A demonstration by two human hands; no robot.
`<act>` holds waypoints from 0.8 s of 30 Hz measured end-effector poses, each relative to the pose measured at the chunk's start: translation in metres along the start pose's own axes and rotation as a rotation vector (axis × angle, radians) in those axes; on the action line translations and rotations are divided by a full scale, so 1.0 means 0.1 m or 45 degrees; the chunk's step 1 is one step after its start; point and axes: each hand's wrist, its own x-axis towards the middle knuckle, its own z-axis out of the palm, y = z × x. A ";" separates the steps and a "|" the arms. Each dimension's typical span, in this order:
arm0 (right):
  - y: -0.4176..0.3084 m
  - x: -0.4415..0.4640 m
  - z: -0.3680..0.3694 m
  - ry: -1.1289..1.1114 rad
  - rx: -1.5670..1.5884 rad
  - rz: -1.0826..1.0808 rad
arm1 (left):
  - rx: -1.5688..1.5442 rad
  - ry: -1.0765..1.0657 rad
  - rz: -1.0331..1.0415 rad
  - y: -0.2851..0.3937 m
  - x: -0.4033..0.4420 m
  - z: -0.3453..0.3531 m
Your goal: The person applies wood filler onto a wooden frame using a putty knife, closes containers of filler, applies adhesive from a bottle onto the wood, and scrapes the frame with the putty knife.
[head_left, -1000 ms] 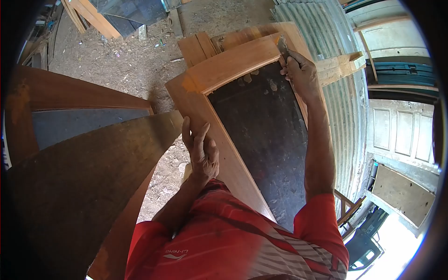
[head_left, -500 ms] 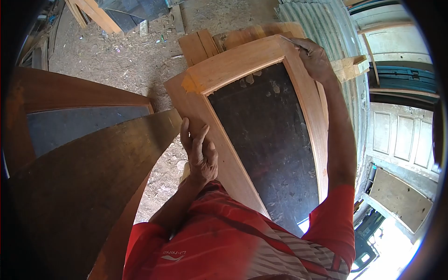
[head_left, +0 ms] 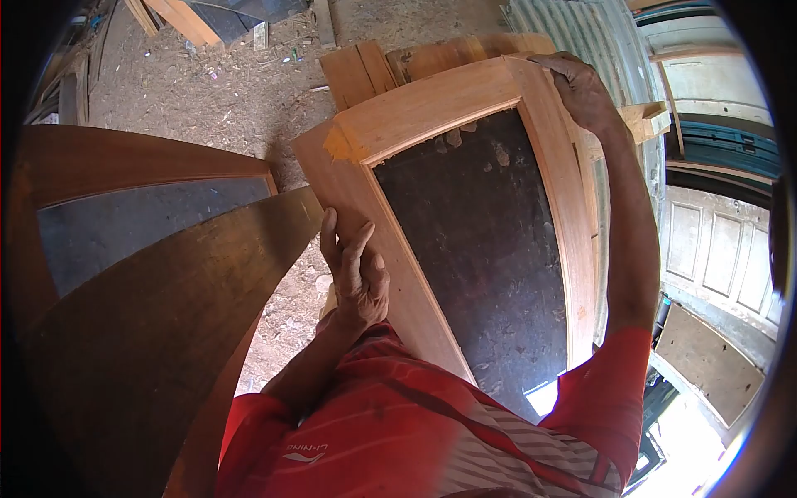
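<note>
A wooden door (head_left: pixel 398 286) with a pale reddish frame and a dark inset panel (head_left: pixel 473 232) stands tilted in front of me. An orange patch of filler (head_left: pixel 344 143) covers its upper left joint. My left hand (head_left: pixel 359 278) lies against the left side of the frame, its fingers stretched and slightly apart. At the upper right corner, the fingers of my right hand (head_left: pixel 584 90) curl over the frame's edge. Part of that grip is hidden behind the hand. The lower end of the door is hidden by my red shirt.
A large brown board (head_left: pixel 166 290) curves across the left, beside another framed panel (head_left: pixel 158 220). Wooden boards (head_left: pixel 473 54) and corrugated sheet metal (head_left: pixel 573 33) lie behind the door. White panelled doors (head_left: pixel 718 241) stand at the right. The ground (head_left: pixel 207 100) is littered with shavings.
My right hand has shifted right and slightly up, and the door's upper right corner has moved the same way. My left hand stays in nearly the same place.
</note>
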 end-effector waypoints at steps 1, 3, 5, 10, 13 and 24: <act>0.01 0.01 0.00 -0.019 -0.008 0.015 | -0.001 -0.003 -0.009 0.01 0.00 0.00; 0.02 0.02 0.00 -0.034 -0.034 0.014 | 0.016 -0.007 0.018 -0.01 0.01 -0.01; 0.03 0.03 -0.01 -0.027 -0.070 -0.017 | 0.027 -0.010 0.030 0.00 0.02 -0.02; 0.03 0.07 -0.05 -0.035 -0.264 -0.140 | 0.031 -0.021 0.016 0.00 0.01 -0.02; -0.07 0.00 -0.01 0.124 -0.396 -0.332 | 0.058 -0.022 0.020 -0.02 0.00 -0.01; 0.09 -0.02 0.09 0.230 -0.222 -0.363 | 0.046 -0.022 -0.005 0.00 0.01 -0.01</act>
